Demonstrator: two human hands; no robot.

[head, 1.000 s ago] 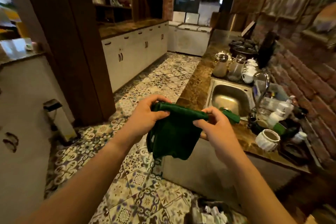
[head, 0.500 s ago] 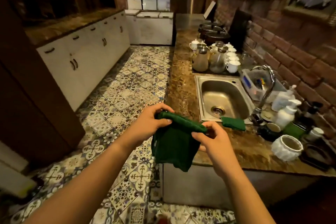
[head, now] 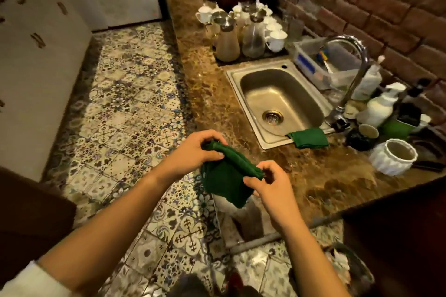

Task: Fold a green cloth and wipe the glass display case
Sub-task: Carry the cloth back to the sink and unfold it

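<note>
A dark green cloth (head: 226, 181) hangs folded between both hands, in the air over the front edge of the brown counter (head: 321, 176). My left hand (head: 195, 152) pinches its upper left end. My right hand (head: 270, 183) pinches the right end of the folded top edge. The lower part of the cloth droops below the hands. No glass display case is in view.
A second green cloth (head: 307, 137) lies at the near corner of the steel sink (head: 241, 94). Jugs and white cups (head: 248, 31), a tap (head: 354, 72), bottles and a white ribbed pot (head: 393, 157) crowd the counter. White cabinets (head: 36, 55) line the left beyond the tiled floor.
The view has swung right and down toward the sink. Both hands keep hold of the cloth, and its top edge now tilts down to the right with the hands closer together.
</note>
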